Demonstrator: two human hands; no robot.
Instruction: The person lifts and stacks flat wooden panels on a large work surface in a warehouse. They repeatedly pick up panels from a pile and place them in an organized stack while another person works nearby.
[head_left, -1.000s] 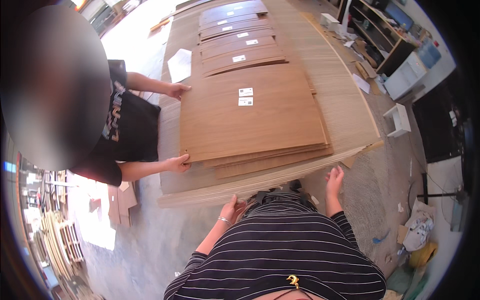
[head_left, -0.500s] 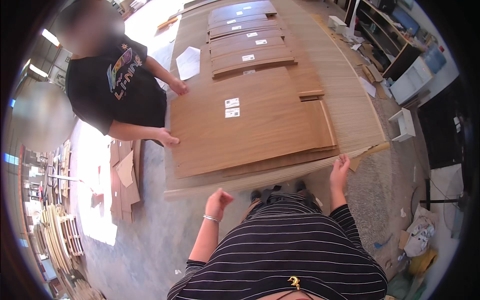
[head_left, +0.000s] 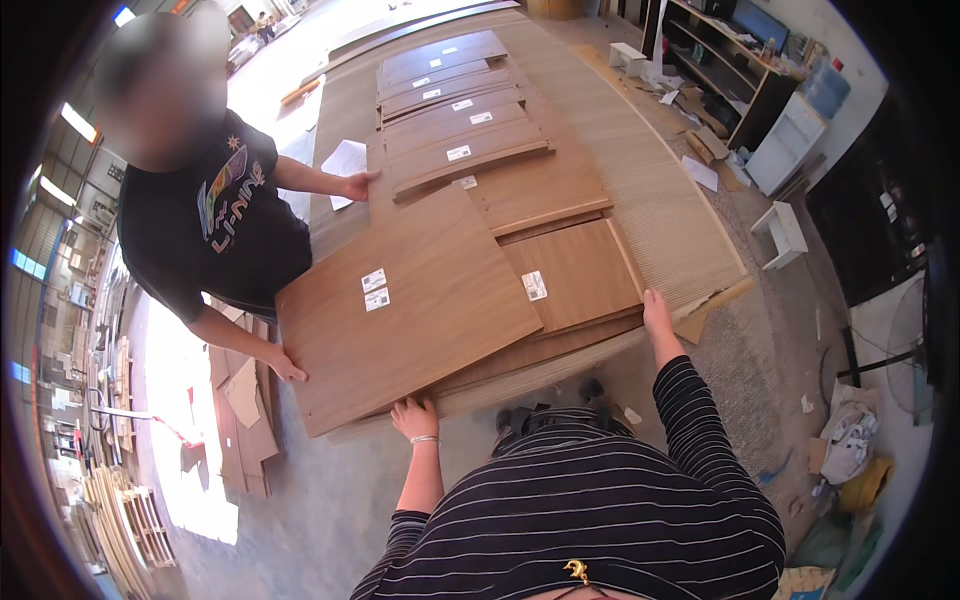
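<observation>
A large brown wood-grain panel (head_left: 420, 290) with two white labels lies turned askew on top of the near stack. A co-worker's hand (head_left: 290, 368) holds its near left corner. Partly under it, a smaller labelled panel (head_left: 578, 280) shows on the right, with a lower panel (head_left: 500, 362) jutting out toward me. My left hand (head_left: 414, 420) has its fingers curled over the near edge of the lower panel, beside the large panel's corner. At the smaller panel's near right corner, my right hand (head_left: 659, 312) grips the edge; its thumb is partly hidden.
Overlapping labelled panels (head_left: 455, 110) run along the table, on ribbed sheeting (head_left: 665, 190). The co-worker (head_left: 215, 215) stands at its left side. A white stool (head_left: 780, 236) and shelves (head_left: 720, 60) stand to the right. More panels (head_left: 240, 420) lean at the left.
The large top panel has slid left and toward me, turning askew and exposing the smaller labelled panel. My left hand has come onto the stack's near edge; my right hand has moved to its right corner.
</observation>
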